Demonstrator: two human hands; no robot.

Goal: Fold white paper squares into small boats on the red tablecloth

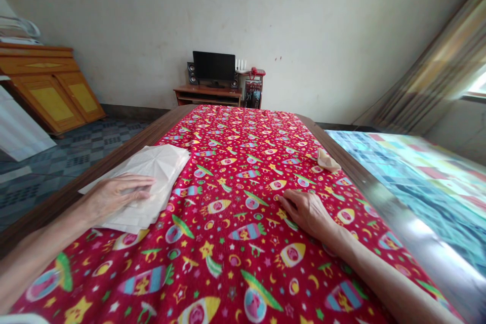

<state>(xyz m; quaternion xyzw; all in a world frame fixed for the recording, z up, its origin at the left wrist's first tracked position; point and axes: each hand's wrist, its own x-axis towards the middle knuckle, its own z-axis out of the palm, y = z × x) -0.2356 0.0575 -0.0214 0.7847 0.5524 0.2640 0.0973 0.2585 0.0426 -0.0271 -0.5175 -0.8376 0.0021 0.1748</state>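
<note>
A stack of thin, off-white sheets (167,162), apparently paper, lies on the red patterned cloth (235,263) at the left. My left hand (121,193) is over this stack, fingers stretched forward and the thumb a little apart, holding nothing that I can see. My right hand (306,210) rests on the cloth right of centre, fingers curled in and thumb along their side; nothing shows in it. Beyond that hand, near the cloth's right edge, sits a small crumpled cream piece (328,161), whose kind I cannot tell.
The cloth covers a dark wooden table (379,197), whose edges show on both sides. A bed with a blue patterned cover (395,167) adjoins at the right. By the far wall stands a desk (212,92) with a monitor (213,67). A wooden cabinet (53,91) is at the left.
</note>
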